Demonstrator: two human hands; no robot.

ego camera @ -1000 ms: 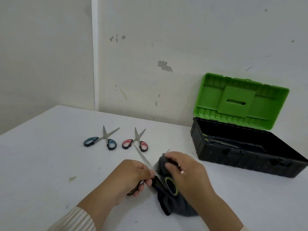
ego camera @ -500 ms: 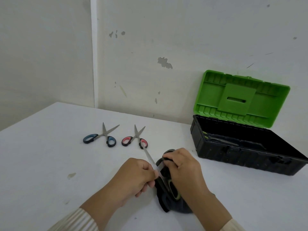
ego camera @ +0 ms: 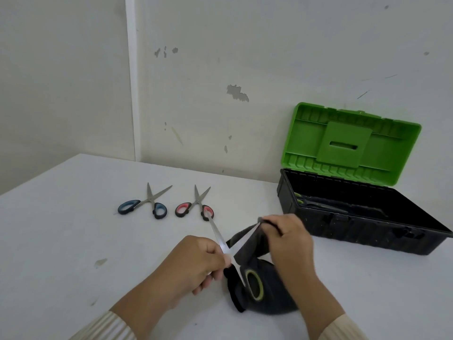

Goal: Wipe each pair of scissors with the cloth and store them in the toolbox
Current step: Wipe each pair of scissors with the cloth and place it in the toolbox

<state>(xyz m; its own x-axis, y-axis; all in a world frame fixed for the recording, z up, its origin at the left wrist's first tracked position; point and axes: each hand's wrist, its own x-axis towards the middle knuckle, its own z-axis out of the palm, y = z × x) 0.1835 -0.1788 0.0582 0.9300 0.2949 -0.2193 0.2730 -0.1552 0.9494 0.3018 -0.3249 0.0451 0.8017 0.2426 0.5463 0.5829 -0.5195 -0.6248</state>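
Note:
My left hand (ego camera: 196, 263) grips a pair of green-handled scissors (ego camera: 253, 285) near the pivot, blades spread apart. My right hand (ego camera: 289, 244) pinches a dark grey cloth (ego camera: 250, 246) around the tip of the right-hand blade. The rest of the cloth lies bunched on the table under the green handle. Blue-handled scissors (ego camera: 144, 204) and red-handled scissors (ego camera: 195, 207) lie on the table farther back, left of my hands. The black toolbox (ego camera: 343, 231) stands to the right with its green lid (ego camera: 350, 146) up, and a green-handled pair (ego camera: 316, 204) lies inside.
The white table (ego camera: 61, 241) meets a scuffed wall just behind the scissors and the toolbox. The toolbox lid leans back against that wall. A small smudge (ego camera: 100, 262) marks the table left of my left hand.
My right hand has slid the cloth along the blade from near the pivot out toward the tip. The blades have spread wider. My left hand has kept its hold.

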